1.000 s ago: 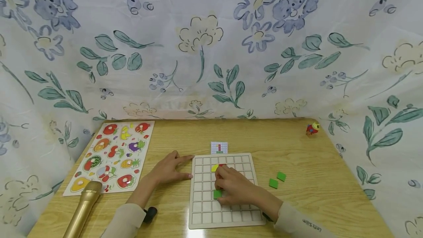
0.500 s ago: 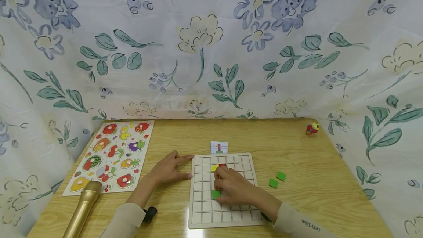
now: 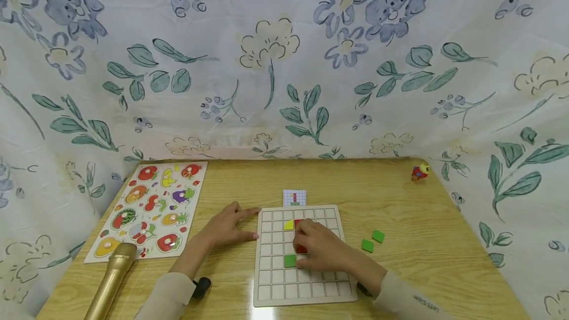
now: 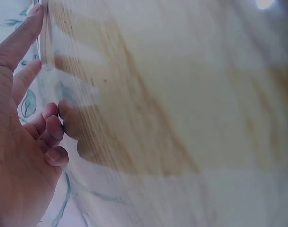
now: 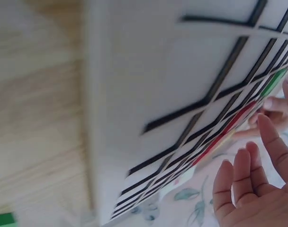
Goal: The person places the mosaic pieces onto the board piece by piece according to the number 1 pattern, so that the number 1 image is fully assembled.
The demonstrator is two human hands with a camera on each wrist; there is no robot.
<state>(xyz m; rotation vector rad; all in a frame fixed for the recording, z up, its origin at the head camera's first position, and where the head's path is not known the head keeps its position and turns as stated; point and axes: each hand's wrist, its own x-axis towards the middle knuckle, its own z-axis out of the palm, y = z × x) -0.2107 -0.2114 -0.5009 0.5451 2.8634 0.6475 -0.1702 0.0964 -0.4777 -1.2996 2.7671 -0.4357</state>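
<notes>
A pale grid board (image 3: 276,292) lies on the table. In it are a yellow tile (image 3: 289,225), a green tile (image 3: 290,260) and a column of red tiles (image 3: 301,249), partly covered by my right hand (image 3: 322,246). That hand hovers low over the red column; the right wrist view shows loosely bent fingers (image 5: 243,172) with nothing between them. With outstretched thumb and index finger, my left hand (image 3: 224,230) touches the board's left edge. Its other fingers curl loosely in the left wrist view. Two loose green tiles (image 3: 367,245) lie right of the board.
A small pattern card (image 3: 295,197) sits against the board's far edge. On the left are a fruit puzzle board (image 3: 153,216) and a gold microphone (image 3: 113,280) overlapping its near corner. A small red and yellow toy (image 3: 420,173) stands at the far right. Patterned fabric (image 3: 284,127) surrounds the table.
My right hand has shifted slightly right, uncovering more of the yellow tile, the green tile and a lower red tile. The left hand has stayed at the board's edge.
</notes>
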